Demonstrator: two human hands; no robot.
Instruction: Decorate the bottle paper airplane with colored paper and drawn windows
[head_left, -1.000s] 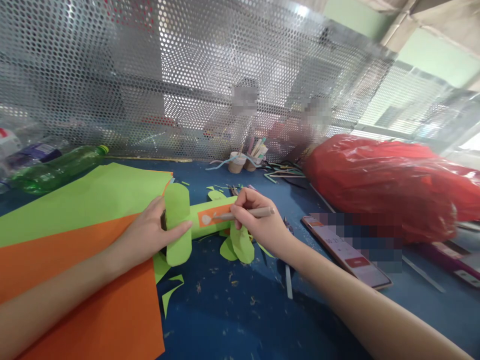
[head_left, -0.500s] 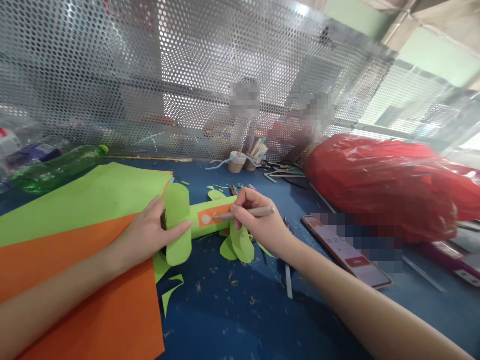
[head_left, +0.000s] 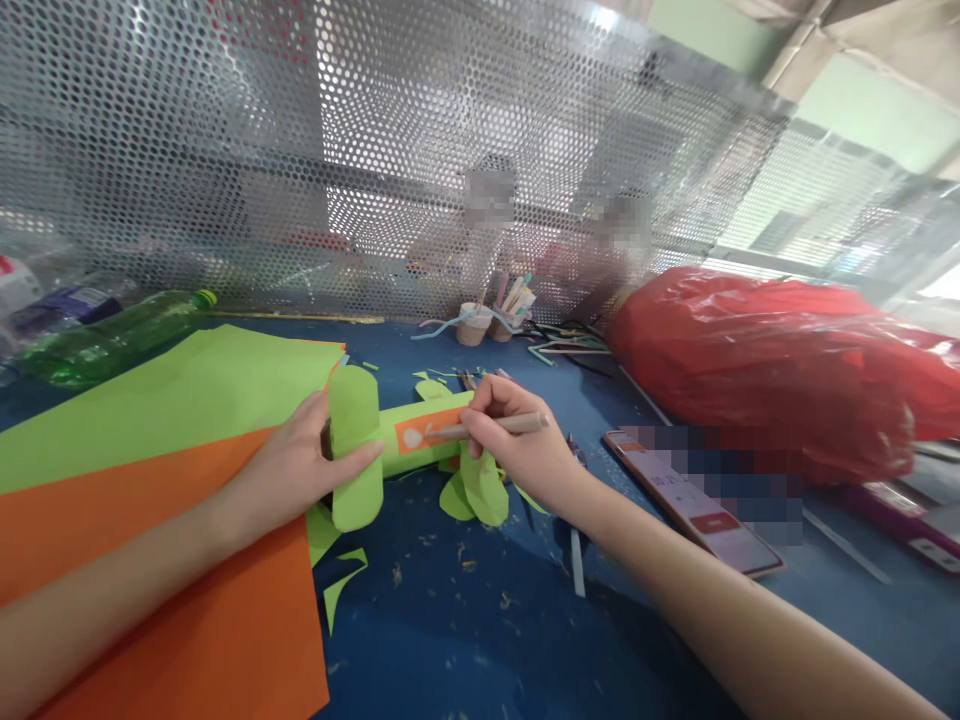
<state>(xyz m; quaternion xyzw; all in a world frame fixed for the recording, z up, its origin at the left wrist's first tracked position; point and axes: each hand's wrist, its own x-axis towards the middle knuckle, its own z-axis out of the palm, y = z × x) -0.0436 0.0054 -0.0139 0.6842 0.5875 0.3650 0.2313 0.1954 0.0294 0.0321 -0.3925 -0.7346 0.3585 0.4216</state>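
Note:
A light green paper tube [head_left: 388,442] with rounded paper flaps lies crosswise in front of me. An orange paper strip [head_left: 442,421] runs along its side and bears pale marks. My left hand [head_left: 304,462] grips the near-left end, its thumb pressed over the upright rounded flap [head_left: 355,400]. My right hand [head_left: 517,435] pinches a beige marker pen [head_left: 525,423], whose tip rests on or just over the orange strip beside a pale round mark. The lower green flaps [head_left: 480,488] show below my right hand. My right fingers hide the tube's right end.
Green paper sheets [head_left: 247,375] and an orange sheet [head_left: 255,610] lie under my left arm. A green bottle [head_left: 112,338], pen cups [head_left: 474,326], a red plastic bag [head_left: 757,360] and a phone [head_left: 675,490] stand around. Paper scraps [head_left: 346,580] litter the blue table. Behind rises a perforated metal screen [head_left: 397,120].

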